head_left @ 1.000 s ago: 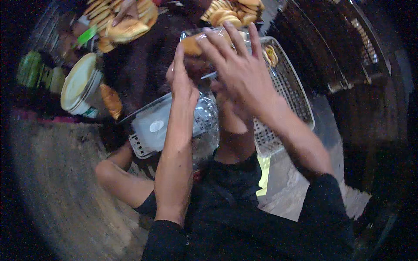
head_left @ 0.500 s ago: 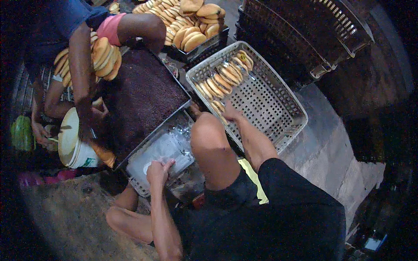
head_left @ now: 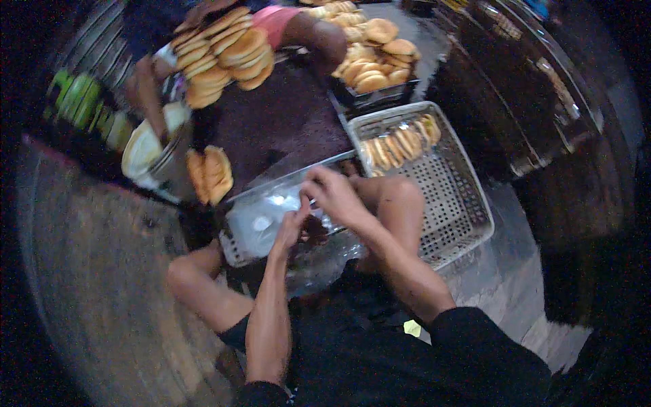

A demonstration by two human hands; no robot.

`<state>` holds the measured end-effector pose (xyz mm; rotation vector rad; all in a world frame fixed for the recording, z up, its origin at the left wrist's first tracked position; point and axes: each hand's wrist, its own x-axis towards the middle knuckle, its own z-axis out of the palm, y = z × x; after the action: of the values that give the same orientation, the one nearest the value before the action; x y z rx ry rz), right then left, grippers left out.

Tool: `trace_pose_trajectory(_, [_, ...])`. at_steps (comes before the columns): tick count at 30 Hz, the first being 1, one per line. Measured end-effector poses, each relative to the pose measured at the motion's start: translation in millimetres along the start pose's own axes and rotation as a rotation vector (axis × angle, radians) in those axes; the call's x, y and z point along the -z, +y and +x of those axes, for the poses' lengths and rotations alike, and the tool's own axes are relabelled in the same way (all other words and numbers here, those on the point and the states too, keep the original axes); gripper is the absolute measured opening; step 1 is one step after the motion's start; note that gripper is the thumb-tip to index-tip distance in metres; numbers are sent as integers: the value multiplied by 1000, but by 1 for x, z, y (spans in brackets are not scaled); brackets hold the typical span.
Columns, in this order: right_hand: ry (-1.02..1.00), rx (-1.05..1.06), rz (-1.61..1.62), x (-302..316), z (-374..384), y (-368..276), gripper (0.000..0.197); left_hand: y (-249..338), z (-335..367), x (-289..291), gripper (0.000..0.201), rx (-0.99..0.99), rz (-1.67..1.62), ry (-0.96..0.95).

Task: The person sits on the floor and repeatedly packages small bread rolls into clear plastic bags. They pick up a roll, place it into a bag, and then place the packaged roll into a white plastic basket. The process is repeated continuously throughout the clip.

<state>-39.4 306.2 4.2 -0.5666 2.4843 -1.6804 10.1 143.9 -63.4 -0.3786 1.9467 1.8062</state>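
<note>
My left hand [head_left: 291, 228] and my right hand [head_left: 331, 195] meet over a shallow pale tray [head_left: 234, 254] lined with clear plastic sheets or bags [head_left: 281, 200]. Their fingers are curled and pinched together, fingertips nearly touching. Whatever they grip is too small and blurred to make out. A small white round piece [head_left: 261, 224] lies on the plastic, left of my left hand. Beyond my right forearm stands a grey perforated plastic basket [head_left: 468, 186], with a row of flat bread rolls [head_left: 400, 146], apparently in clear wrapping, along its far side.
Ahead lies a large tray of dark crumbly filling [head_left: 285, 115], split rolls [head_left: 209, 174] at its near left corner. Another person's arm [head_left: 150, 102] reaches into a white bucket [head_left: 142, 152] near piled rolls [head_left: 224, 51]. More rolls [head_left: 373, 64] and stacked dark crates [head_left: 502, 88] stand farther back.
My right hand has left the bread in the grey basket and come over the pale tray to meet my left hand, which has lifted off the plastic. The view has shifted left.
</note>
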Motion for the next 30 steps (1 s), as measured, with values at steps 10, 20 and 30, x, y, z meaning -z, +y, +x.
trace_pose_trajectory(10, [-19,-317,663,-41,25,-20,25,38,-5,106,22,-368,-949,491])
trace_pose_trajectory(20, [137,203,-332,-226,79,-11,69,-7,-66,235,48,-470,-964,1470])
trace_pose_trajectory(30, [-15,-182,290,-47,113,11,47,-11,-38,190,54,-489,-623,1061])
